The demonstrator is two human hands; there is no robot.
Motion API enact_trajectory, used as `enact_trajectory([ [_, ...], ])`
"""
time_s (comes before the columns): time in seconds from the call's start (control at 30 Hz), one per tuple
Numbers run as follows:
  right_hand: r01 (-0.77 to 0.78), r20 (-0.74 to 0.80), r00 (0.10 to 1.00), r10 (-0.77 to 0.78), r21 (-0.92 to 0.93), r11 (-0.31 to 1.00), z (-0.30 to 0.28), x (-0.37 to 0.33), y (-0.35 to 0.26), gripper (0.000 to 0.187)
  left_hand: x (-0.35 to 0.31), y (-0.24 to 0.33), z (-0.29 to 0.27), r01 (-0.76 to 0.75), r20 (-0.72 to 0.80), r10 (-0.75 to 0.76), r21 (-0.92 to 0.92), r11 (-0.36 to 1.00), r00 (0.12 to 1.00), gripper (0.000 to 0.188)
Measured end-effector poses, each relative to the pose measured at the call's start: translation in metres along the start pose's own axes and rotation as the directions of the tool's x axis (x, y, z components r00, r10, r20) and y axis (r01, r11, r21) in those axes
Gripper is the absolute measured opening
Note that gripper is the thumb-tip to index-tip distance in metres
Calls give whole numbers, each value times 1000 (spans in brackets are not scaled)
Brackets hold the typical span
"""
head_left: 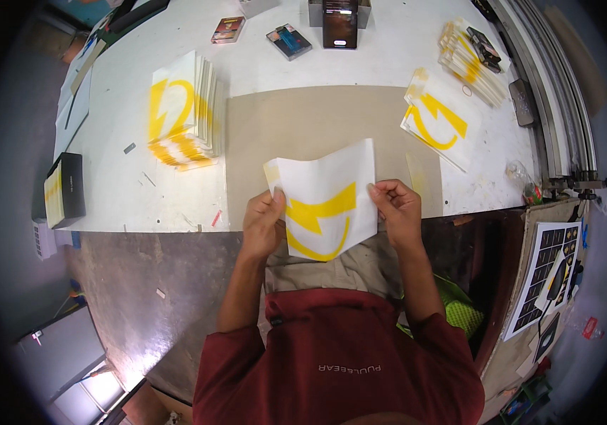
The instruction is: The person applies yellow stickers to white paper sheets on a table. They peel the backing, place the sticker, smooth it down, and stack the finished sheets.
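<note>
Both hands hold up a white paper sheet [317, 177] with a bold yellow print, in front of me at the table's near edge. It bows between them, its upper edge curved. My left hand [263, 221] pinches its left edge, thumb on the printed face. The right edge is caught between the thumb and fingers of my right hand [397, 209]. On the left of the table stands a thick stack of similar printed sheets [181, 106]. A few more printed sheets [436, 122] lie overlapped on the right.
A beige mat [303, 117] covers the table's middle. At the back are a phone [339, 25] and two small packs [289, 42]. A black box [71, 185] sits at the left edge. Metal rails [546, 92] run along the right, near a bundle of printed sheets [459, 62].
</note>
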State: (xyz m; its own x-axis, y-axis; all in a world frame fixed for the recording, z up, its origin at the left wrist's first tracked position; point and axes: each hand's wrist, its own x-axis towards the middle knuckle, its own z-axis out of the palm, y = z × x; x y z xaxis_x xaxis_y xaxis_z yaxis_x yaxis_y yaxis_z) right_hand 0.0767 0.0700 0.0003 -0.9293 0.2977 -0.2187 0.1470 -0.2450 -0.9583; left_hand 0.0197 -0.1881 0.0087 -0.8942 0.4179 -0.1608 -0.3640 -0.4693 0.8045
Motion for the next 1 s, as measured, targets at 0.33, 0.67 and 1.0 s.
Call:
enact_trajectory([
  [0.33, 120, 130, 981, -144, 172, 978, -47, -4, -20, 6, 15, 1, -6, 51, -168, -2, 288, 956, 986, 28],
  [0.67, -133, 406, 902, 146, -59, 989, -54, 34, -26, 34, 38, 0, 13, -37, -201, 341, 814, 580, 918, 39],
  [1.0, -387, 318, 901, 296, 275, 880, -36, 54, -10, 38, 44, 3, -4, 38, -47, -22, 370, 928, 999, 34],
])
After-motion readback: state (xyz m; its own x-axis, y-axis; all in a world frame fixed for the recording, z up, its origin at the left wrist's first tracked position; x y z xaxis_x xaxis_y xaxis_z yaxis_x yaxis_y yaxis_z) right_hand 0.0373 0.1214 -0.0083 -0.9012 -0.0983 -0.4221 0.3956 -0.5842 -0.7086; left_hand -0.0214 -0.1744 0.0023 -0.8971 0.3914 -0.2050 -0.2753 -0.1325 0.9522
